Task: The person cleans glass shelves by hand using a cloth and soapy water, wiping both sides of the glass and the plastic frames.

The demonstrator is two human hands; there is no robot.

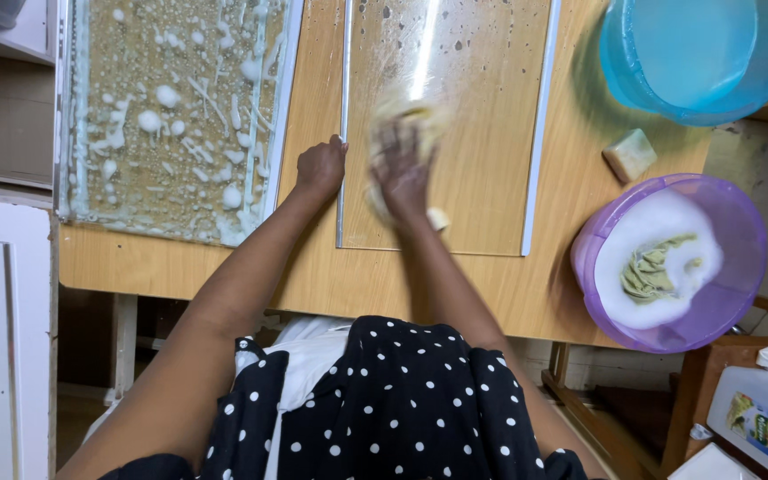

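Now I'm mid-scrub: my left hand [320, 167], curled into a fist, steadies the pane's [482, 133] left edge on the table [313, 276], while my blurred right hand [399, 164] presses a yellow sponge [415, 116] flat onto it. Next, I'd judge, soaping farther up.

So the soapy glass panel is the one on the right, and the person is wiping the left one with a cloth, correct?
Not quite: the head view shows the sides swapped. The soapy glass panel lies on the left, and the right hand wipes the right-hand panel with the cloth.
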